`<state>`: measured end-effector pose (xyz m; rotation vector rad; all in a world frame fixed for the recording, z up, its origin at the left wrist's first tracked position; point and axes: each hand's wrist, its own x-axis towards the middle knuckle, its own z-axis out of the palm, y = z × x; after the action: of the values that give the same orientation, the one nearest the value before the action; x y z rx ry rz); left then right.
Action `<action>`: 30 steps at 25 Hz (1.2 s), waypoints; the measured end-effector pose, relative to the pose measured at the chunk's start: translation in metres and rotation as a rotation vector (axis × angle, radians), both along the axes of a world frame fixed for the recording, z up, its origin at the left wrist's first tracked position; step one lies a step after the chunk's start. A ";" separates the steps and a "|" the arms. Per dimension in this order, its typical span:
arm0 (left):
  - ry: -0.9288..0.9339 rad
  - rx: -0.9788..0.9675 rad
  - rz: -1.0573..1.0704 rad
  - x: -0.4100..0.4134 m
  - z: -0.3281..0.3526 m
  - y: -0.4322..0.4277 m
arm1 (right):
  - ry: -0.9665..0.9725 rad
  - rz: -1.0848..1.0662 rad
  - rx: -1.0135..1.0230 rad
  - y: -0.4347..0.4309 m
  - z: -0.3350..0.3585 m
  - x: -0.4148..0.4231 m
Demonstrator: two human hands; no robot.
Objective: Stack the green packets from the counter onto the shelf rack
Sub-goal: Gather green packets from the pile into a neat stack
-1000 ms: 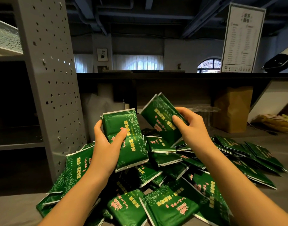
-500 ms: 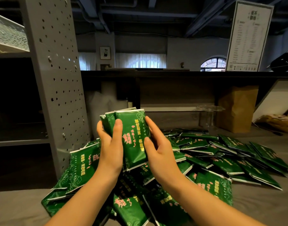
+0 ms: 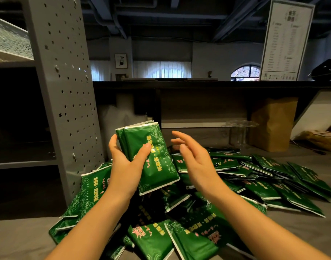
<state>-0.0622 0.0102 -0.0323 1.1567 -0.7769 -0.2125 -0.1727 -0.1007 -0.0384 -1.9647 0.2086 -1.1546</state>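
Note:
My left hand [image 3: 128, 166] grips a small upright stack of green packets [image 3: 153, 162], thumb across the front and fingers behind. My right hand [image 3: 194, 162] hovers just to the right of the stack with fingers spread and straight, holding nothing and slightly blurred. Below both hands a loose pile of green packets [image 3: 245, 177] with pink and yellow print spreads over the grey counter [image 3: 20, 239]. The grey perforated shelf rack [image 3: 67, 87] stands at the left, its dark lower shelf [image 3: 24, 162] beside my left hand.
A brown paper bag [image 3: 273, 122] and clear glasses [image 3: 239, 132] stand at the back right of the counter. A dark ledge [image 3: 198, 84] runs across behind, with a white menu sign [image 3: 284, 40] on it. A white patterned tray [image 3: 9, 42] sits on the rack's upper shelf.
My right hand put its packet onto the stack in my left hand, then let go and drew away to the right with fingers spread. The left hand still holds the stack.

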 end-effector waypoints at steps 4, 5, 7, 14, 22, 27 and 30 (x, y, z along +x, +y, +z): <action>0.009 -0.007 0.009 0.005 0.001 0.001 | 0.447 -0.407 -0.263 -0.043 -0.005 -0.011; 0.013 -0.010 0.010 0.006 0.001 0.002 | 0.572 -0.447 -0.288 -0.049 -0.008 -0.011; 0.019 -0.024 0.011 0.006 0.002 0.002 | 0.804 -0.465 -0.347 -0.052 -0.014 -0.011; 0.000 -0.019 0.001 0.005 0.002 0.003 | 1.036 -0.470 -0.495 -0.036 -0.016 -0.008; 0.000 -0.013 -0.006 0.003 0.003 0.003 | 0.942 -0.491 -0.341 -0.040 -0.010 -0.012; -0.008 -0.003 0.003 0.002 0.003 0.003 | 0.840 -0.357 -0.073 -0.044 -0.002 -0.018; -0.004 0.010 -0.004 0.002 0.004 0.004 | 0.739 -0.389 -0.146 -0.047 -0.004 -0.018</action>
<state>-0.0604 0.0145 -0.0281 1.1658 -0.7827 -0.2178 -0.1908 -0.1480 -0.0428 -2.4831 0.9447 -0.6200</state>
